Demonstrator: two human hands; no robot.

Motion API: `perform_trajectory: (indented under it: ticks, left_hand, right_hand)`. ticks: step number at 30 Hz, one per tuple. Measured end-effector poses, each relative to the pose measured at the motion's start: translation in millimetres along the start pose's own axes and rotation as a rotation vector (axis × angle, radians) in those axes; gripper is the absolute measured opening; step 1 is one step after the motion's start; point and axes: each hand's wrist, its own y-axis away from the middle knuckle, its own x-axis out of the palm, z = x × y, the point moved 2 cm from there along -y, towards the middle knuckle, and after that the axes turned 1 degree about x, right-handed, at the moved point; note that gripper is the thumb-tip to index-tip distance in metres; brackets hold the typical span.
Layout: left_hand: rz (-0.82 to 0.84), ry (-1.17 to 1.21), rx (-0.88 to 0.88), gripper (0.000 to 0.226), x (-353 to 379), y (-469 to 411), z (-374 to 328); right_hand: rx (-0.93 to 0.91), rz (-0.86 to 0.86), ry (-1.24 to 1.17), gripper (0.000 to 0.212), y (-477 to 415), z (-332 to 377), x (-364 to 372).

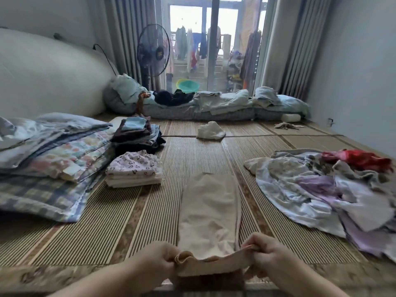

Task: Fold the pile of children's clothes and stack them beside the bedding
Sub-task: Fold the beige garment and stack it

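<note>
Two hands: my L hand (158, 257) & R hand (267, 251) each pinch near edge of beige garment (209, 211), rest flat on mat (128, 221).

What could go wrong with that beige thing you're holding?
1. The left hand and right hand pinch only the near end of the beige garment. Its far end lies loose on the mat, so the fold might come out crooked or bunched.
2. The heart-print stack has a rumpled top, so another piece laid there might slide off.
</note>
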Motion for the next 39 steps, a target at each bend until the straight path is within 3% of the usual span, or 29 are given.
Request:
perform_trajectory:
  ticks: [3, 5, 9, 12, 14, 17, 20, 23, 25, 30, 32, 36, 39]
  left_hand:
    - [-0.02, 0.186, -0.04, 0.034, -8.5, -10.2, -9.3]
    - [-0.058, 0.238, -0.025, 0.029, -20.3, -24.0, -20.9]
    - [-0.206, 0.208, 0.013, 0.027, -47.3, -68.3, -37.9]
    - [-0.336, 0.188, -0.006, 0.022, -53.7, -103.5, -27.2]
    - [-0.384, -0.152, -0.039, 0.05, -50.0, -117.5, -2.6]
    - [-0.328, -0.537, 0.029, 0.066, -40.1, -127.6, 23.9]
    - [-0.089, -0.723, 0.167, 0.072, -32.0, -129.9, 37.1]
    - [0.155, -0.843, 0.168, 0.086, -25.1, -125.0, 51.8]
    - [0.184, -0.871, 0.135, 0.087, -27.6, -121.7, 60.9]
    - [0.13, -0.947, 0.126, 0.066, -35.6, -120.6, 72.7]
    - [0.108, -0.87, 0.141, 0.053, -35.6, -117.6, 70.0]
    - [0.054, -0.536, 0.086, 0.031, -42.8, -106.4, 52.8]
    - [0.044, -0.145, -0.014, 0.029, -42.5, -90.9, 35.4]
  right_hand:
    - [-0.017, -0.026, -0.108, 0.008, -10.9, 12.3, -9.1]
    - [-0.076, -0.101, -0.126, 0.003, -25.6, 22.3, -20.0]
    - [-0.088, -0.291, -0.335, 0.024, -74.0, 29.4, -33.4]
    - [-0.057, -0.289, -0.436, 0.049, -109.2, 14.2, -27.9]
    - [-0.032, -0.283, -0.29, 0.059, -121.4, -9.3, -20.4]
    - [-0.114, -0.213, 0.254, 0.05, -129.4, -40.3, -10.8]
    - [-0.257, 0.029, 0.577, 0.047, -130.8, -49.4, 0.5]
    - [-0.297, 0.286, 0.758, 0.085, -130.6, -61.5, 9.3]
    - [-0.291, 0.315, 0.877, 0.09, -130.9, -65.7, 5.7]
    - [-0.273, 0.303, 0.957, 0.068, -139.2, -68.7, -8.6]
    - [-0.231, 0.308, 0.858, 0.065, -137.4, -67.0, -11.4]
    - [-0.064, 0.269, 0.295, 0.033, -128.0, -53.3, -21.6]
    - [0.025, 0.419, 0.048, 0.04, -120.3, -46.0, -30.2]
